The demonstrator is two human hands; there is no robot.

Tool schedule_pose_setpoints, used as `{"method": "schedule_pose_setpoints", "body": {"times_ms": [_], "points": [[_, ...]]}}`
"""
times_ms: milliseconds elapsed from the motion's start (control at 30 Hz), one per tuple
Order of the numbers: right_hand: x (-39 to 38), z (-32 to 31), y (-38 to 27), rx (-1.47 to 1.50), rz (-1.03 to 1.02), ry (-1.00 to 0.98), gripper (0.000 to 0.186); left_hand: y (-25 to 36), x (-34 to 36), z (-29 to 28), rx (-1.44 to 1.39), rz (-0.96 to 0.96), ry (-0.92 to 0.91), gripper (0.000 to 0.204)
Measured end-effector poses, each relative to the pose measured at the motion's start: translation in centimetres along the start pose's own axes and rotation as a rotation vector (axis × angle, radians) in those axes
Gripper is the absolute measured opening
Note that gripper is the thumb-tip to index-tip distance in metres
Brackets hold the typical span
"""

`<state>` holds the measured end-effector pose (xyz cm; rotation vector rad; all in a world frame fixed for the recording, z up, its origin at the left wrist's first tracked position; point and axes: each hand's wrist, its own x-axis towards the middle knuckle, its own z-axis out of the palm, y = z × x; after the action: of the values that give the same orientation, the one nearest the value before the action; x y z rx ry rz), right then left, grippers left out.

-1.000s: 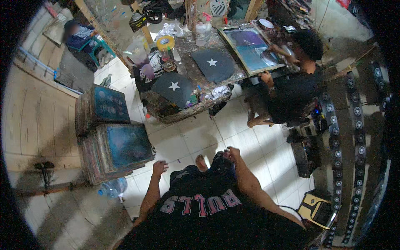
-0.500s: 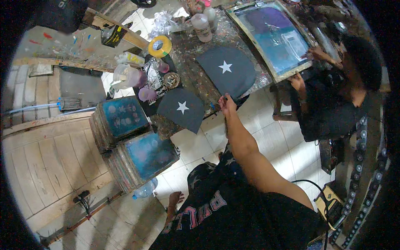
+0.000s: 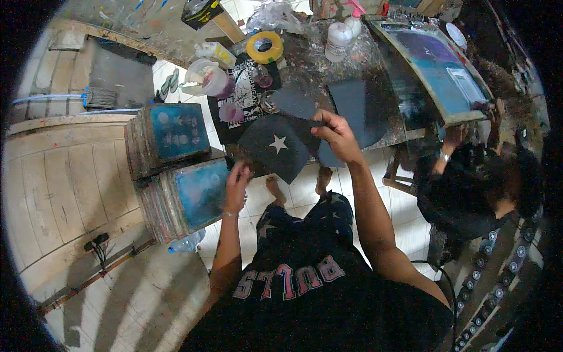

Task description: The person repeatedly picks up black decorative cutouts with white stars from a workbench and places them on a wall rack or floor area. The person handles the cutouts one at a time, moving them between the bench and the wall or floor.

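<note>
My right hand [image 3: 338,136] is closed on the edge of a dark grey panel [image 3: 295,104], pinched between thumb and fingers and held tilted above the table's near edge. Below and left of it lies a second dark panel with a white star [image 3: 278,143], reaching over the table edge. My left hand [image 3: 237,186], somewhat blurred, is raised beside that star panel, near the stacked blue frames. Its fingers are loosely bent and apart, with nothing seen in them. Another plain dark grey piece [image 3: 359,111] lies on the table beyond my right hand.
Stacks of blue-faced frames [image 3: 199,190] stand at left. On the table are a yellow tape roll [image 3: 258,54], a plastic tub [image 3: 205,77], purple-stained cups [image 3: 231,112] and a bottle [image 3: 338,42]. At right, a co-worker [image 3: 469,182] handles a framed printing screen [image 3: 443,70].
The right-hand star panel has been lifted off the table and carried left by my right hand. My left hand has risen from beside my body. The co-worker's screen is now tilted up.
</note>
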<state>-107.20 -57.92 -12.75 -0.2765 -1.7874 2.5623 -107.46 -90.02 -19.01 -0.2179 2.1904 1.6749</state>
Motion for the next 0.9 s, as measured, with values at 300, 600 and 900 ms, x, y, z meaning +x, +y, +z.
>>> {"method": "schedule_pose_setpoints", "body": {"times_ms": [300,600,900], "points": [[3.8,9.7,3.2,0.288,0.226,0.404,0.024,-4.0,7.2,-8.5,-0.182,-0.156,-0.340,0.033],[-3.5,14.7,39.6,0.531,0.695,0.595,0.026,-2.1,7.0,-23.6,0.180,-0.152,-0.016,0.046],[-6.2,10.5,50.4,0.817,0.368,1.268,0.027,-3.9,5.6,-31.5,0.491,-0.001,0.199,0.056]]}}
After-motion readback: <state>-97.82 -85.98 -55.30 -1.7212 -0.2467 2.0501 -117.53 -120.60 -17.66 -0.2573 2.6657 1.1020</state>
